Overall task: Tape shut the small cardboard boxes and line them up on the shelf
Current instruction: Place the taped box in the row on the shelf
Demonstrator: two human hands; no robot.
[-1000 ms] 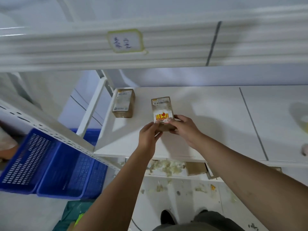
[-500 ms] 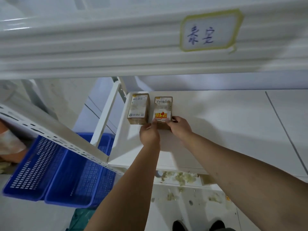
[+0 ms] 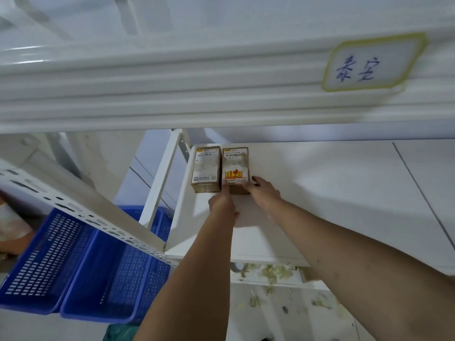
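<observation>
Brown cardboard: found red-stickered box point(image 3: 235, 166) on white shelf point(image 3: 320, 193), tight beside white-labelled box point(image 3: 206, 168) at its left. Noted left hand point(image 3: 222, 202) pressing near end, fingers fairly straight; right hand point(image 3: 265, 195) gripping near right corner, fingers curled. Judged risk: could have skewed row through uneven push, or dragged box back on letting go.

A white ridged metal shelf beam point(image 3: 172, 89) spans twelve o'clock, carrying a yellow-edged handwritten paper label point(image 3: 369, 65) at two o'clock. A flat white shelf board point(image 3: 344, 193) fills three o'clock. A white perforated steel upright point(image 3: 86, 212) slants across nine o'clock. Two blue slotted plastic baskets point(image 3: 110, 279) sit on the pale grey floor point(image 3: 29, 326) at eight o'clock. Yellowish shredded scraps point(image 3: 273, 270) litter six o'clock.
</observation>
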